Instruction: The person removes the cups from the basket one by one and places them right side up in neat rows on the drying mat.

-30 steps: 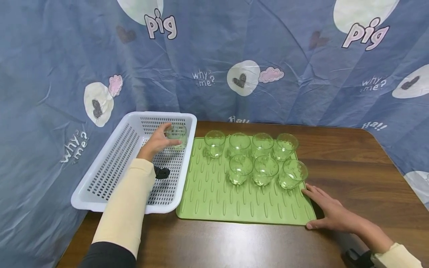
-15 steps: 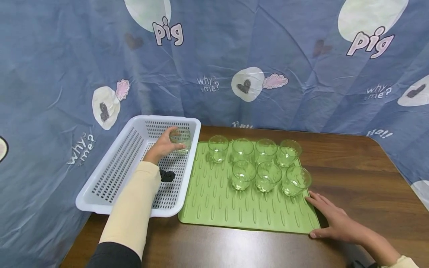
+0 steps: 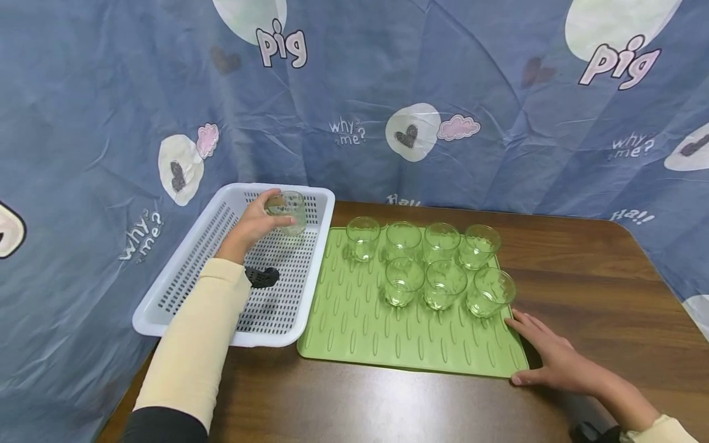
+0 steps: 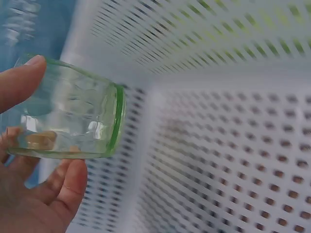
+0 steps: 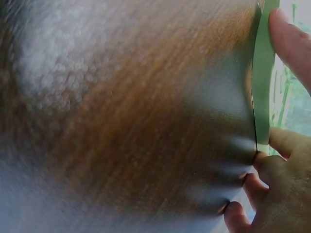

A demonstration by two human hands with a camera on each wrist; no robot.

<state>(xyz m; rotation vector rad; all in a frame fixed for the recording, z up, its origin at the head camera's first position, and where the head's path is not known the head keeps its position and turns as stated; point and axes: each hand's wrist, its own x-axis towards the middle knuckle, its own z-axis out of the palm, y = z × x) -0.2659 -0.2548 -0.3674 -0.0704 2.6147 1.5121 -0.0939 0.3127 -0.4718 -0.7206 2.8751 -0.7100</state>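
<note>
In the head view my left hand (image 3: 256,223) grips a clear drinking glass (image 3: 290,215) over the far end of the white perforated basket (image 3: 319,271). The left wrist view shows the thumb on one side of the glass (image 4: 82,111) and fingers on the other, with the basket floor a little way off. My right hand (image 3: 559,360) rests at the right edge of the green ribbed mat (image 3: 360,338), fingers spread and touching its rim. On that mat stand several similar glasses (image 3: 445,284) in two rows. A black object (image 3: 263,277) shows beside the left wrist.
The basket stands on the left of the brown wooden table (image 3: 576,264), against the mat's left edge. A blue printed cloth (image 3: 343,172) hangs behind the table. The rightmost front glass (image 3: 490,292) stands close to my right fingers.
My left hand has risen slightly with the glass inside the basket and shifted a little to the left. My right hand stays at the mat's edge. The head view has shifted a little.
</note>
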